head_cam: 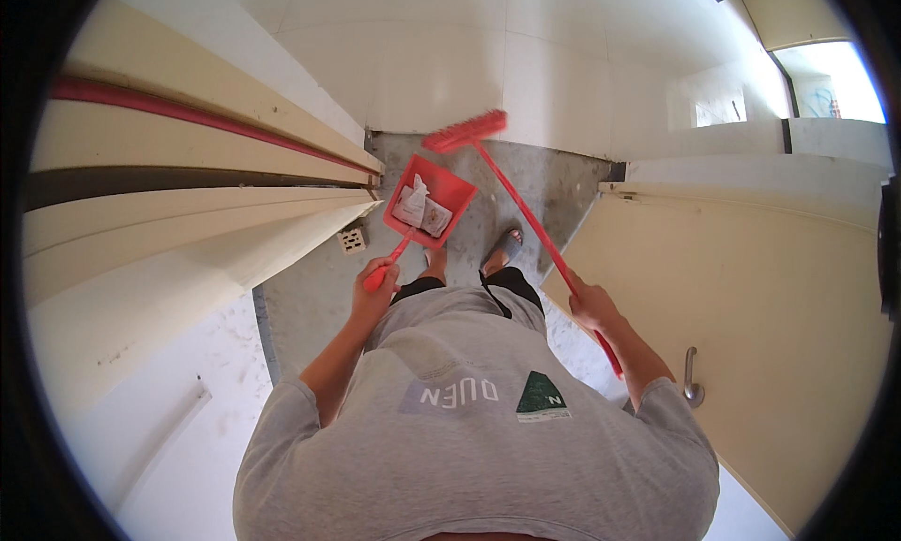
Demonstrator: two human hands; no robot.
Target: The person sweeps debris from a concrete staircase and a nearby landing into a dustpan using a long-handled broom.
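Observation:
My left hand (376, 291) is closed round the handle of a red plastic dustpan (454, 189), whose tray is in front of my feet. Crumpled whitish paper scraps (422, 210) lie in the tray. In my right hand (593, 303) is the long red handle of a broom (468, 131); its end passes below my forearm. The red-bristled head is beyond the dustpan, near the base of the far wall, and looks slightly blurred. Whether the bristles touch the floor, I cannot tell.
Grey concrete floor (310, 302) surrounds my sandalled feet. A small perforated block (353, 240) sits by the cream door frame at left. A cream door (760, 259) with a metal lever handle (692, 379) stands at right. White wall panels (436, 76) rise ahead.

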